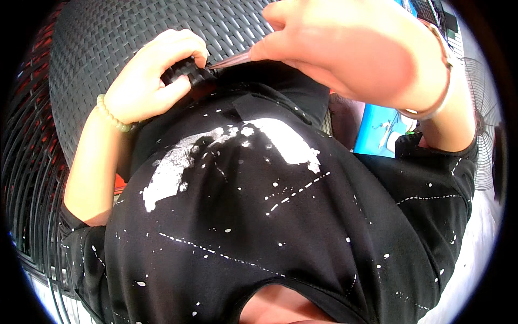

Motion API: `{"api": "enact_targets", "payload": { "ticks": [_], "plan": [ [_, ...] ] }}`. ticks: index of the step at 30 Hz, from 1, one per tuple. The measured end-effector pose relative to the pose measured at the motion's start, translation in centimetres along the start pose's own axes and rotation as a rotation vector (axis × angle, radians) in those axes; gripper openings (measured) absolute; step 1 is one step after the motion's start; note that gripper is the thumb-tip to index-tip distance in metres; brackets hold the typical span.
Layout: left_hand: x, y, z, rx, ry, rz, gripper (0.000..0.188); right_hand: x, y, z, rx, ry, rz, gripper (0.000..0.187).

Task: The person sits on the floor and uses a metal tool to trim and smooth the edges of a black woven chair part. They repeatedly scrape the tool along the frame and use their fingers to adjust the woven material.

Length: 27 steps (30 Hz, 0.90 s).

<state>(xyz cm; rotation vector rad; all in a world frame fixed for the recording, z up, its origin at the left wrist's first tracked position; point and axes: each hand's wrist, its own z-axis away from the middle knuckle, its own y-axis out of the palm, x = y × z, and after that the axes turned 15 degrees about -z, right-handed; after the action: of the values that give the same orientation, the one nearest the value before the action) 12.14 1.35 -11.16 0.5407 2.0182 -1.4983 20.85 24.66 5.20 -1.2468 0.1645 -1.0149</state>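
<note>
Woven grey wicker, both hands at the strand ends

Dark grey plastic wicker (135, 38), flat strips in tight basket weave, curving over a rounded shell; looser ribs down the left edge. Left hand (148, 81) curled knuckles-up, grip clamped on a short tuft of woven strands (186, 70) right at the weave's lower edge; bead bracelet (113, 116) at the wrist. Right hand (345, 48) palm toward the lens, thumb and forefinger pinched together on a slim reddish-brown flat strip (232, 60), tip meeting the tuft. Black white-speckled shirt (259, 216) filling the lower frame, hiding everything beneath. Strip's far end buried in the fingers; right-hand glare washing out detail.
</note>
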Motion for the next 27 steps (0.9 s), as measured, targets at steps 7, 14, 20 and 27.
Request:
{"api": "enact_targets", "payload": {
  "ticks": [7, 14, 20, 27],
  "plan": [
    [0.3, -0.1, -0.2, 0.104, 0.019, -0.008, 0.025, -1.5, 1.1, 0.0, -0.064, -0.101, -0.111, 0.013],
    [0.1, 0.7, -0.3, 0.049, 0.026, -0.022, 0.021, -1.6, 0.0, -0.8, 0.010, -0.092, -0.100, 0.014],
    [-0.4, 0.9, -0.4, 0.023, 0.023, -0.060, 0.026, -2.8, 1.8, -1.3, -0.079, -0.161, -0.234, 0.016],
    [-0.3, 0.9, -0.2, 0.062, 0.021, -0.092, 0.032, 0.6, -0.4, -1.4, 0.065, 0.020, -0.213, 0.016]
  ]
}}
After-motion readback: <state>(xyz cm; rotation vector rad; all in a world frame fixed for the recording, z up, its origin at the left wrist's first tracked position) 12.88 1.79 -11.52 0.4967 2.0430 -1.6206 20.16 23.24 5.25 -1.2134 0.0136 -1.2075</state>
